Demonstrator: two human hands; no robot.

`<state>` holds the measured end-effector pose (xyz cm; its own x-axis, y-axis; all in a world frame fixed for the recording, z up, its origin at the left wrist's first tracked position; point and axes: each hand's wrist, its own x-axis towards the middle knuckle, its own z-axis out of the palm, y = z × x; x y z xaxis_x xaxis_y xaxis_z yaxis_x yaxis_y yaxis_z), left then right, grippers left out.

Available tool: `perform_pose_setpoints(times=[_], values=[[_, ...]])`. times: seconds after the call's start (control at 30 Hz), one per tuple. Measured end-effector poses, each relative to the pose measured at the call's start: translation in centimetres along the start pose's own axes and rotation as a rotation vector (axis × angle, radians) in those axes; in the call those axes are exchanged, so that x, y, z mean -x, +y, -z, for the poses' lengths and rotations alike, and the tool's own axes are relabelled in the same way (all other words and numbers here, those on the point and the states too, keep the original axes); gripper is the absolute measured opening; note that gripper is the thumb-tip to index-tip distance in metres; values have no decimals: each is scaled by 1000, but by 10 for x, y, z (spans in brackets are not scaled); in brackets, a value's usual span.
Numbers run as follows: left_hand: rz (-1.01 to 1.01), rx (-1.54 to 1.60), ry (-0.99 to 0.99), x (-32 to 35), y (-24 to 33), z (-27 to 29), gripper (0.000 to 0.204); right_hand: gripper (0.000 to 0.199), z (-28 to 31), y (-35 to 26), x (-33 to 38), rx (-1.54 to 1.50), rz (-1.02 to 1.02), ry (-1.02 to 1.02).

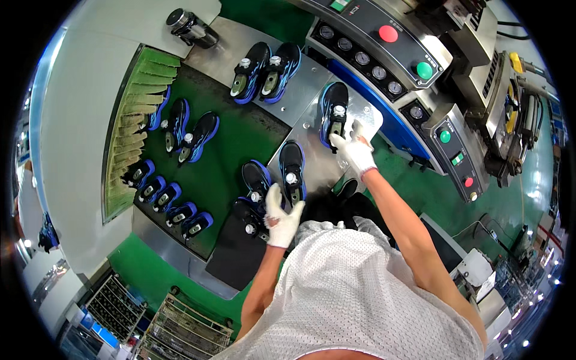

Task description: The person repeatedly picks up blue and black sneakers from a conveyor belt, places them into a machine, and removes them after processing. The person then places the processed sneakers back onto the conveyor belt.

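Note:
My right hand [356, 153], in a white glove, is at the heel of a black and blue sports shoe [334, 111] on the metal table. Its thumb reaches the heel, apparently touching it, and the fingers spread beside the shoe. My left hand [281, 217], gloved too, has thumb and fingers apart beside the heel of a second shoe [292, 165]; whether it touches is unclear. To its left lie two more shoes, one dark shoe [257, 180] and a lower one [246, 215]. The shoes have a light dial-like piece at the ankle and a greenish insert in the opening.
A green conveyor belt [210, 168] carries several shoes past a green strip curtain [129, 132]. Another pair [267, 72] and a dark flask [192, 29] stand on the far metal surface. A machine panel [384, 42] with gauges and coloured buttons is at right. Wire racks [183, 330] stand lower left.

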<state>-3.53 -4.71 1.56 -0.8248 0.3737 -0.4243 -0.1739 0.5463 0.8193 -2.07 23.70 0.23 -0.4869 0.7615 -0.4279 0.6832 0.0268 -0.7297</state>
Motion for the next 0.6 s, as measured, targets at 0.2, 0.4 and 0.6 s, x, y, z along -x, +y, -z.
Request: perform_pose_setpoints(times=[0.2, 0.4, 0.6], values=[[-24, -183, 66, -43, -25, -52, 84, 62, -62, 12, -41, 188, -63, 234], [325, -429, -247, -78, 91, -3, 94, 68, -15, 20, -38, -3, -170, 85], [260, -451, -259, -75, 105, -8, 99, 83, 33, -18, 21, -156, -300, -4]])
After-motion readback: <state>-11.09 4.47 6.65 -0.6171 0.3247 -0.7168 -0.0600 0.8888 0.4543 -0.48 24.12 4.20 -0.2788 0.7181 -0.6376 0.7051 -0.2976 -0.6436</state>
